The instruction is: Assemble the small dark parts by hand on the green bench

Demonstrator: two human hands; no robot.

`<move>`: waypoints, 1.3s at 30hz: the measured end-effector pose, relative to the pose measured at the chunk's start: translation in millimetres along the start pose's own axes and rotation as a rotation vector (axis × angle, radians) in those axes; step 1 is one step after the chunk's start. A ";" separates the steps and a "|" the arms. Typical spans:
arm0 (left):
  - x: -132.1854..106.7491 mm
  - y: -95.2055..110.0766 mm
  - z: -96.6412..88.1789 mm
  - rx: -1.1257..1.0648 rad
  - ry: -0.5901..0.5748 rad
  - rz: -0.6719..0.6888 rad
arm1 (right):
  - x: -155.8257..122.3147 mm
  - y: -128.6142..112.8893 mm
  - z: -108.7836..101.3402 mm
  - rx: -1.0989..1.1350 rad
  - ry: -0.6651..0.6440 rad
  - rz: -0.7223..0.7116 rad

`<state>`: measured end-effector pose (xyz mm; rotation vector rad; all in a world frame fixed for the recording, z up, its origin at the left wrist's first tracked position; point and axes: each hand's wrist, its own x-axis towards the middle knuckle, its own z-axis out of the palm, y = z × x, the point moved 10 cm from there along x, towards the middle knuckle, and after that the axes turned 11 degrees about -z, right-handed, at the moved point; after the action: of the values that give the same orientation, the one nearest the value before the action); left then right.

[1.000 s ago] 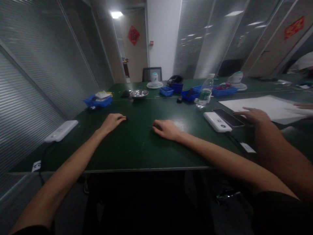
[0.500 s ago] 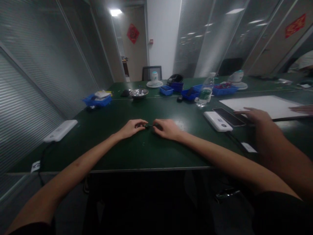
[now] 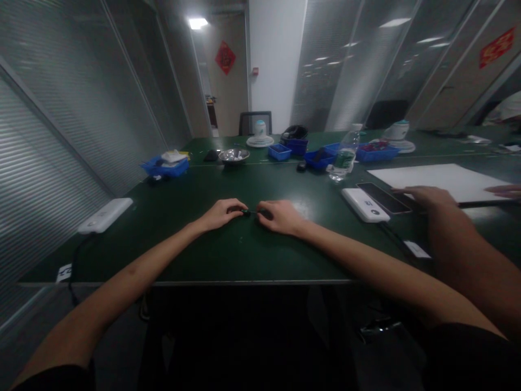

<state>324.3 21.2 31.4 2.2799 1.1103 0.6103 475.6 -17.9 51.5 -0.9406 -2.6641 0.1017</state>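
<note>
Just above the table, my left hand (image 3: 222, 214) pinches a small dark piece (image 3: 246, 212) between thumb and fingertips. My right hand (image 3: 280, 217) is closed facing it, its fingers curled round the end of a thin rod-like tool (image 3: 253, 212). The rod reaches left from my right fingers to the dark piece and seems to touch it. Its grip is hidden inside my right hand. Both items are too small and dim for their exact kind to show.
A white power bank-like box (image 3: 365, 205) and a dark phone-like slab (image 3: 383, 197) lie right. Another person's hand (image 3: 431, 196) rests near a white board (image 3: 439, 179). Farther back stand a water bottle (image 3: 345, 155), metal bowl (image 3: 233, 157) and blue trays (image 3: 165, 167).
The view has shifted slightly, moving the scene a little right and down. Both hands keep nearly the same pose around the small piece and the rod.
</note>
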 end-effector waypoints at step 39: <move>-4.0 16.7 11.4 0.105 -0.063 0.125 | -6.1 37.9 4.6 -0.080 0.009 0.324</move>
<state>338.4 6.2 32.6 2.4555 0.9968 0.5350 501.4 8.1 39.1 -1.3888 -2.5004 0.0635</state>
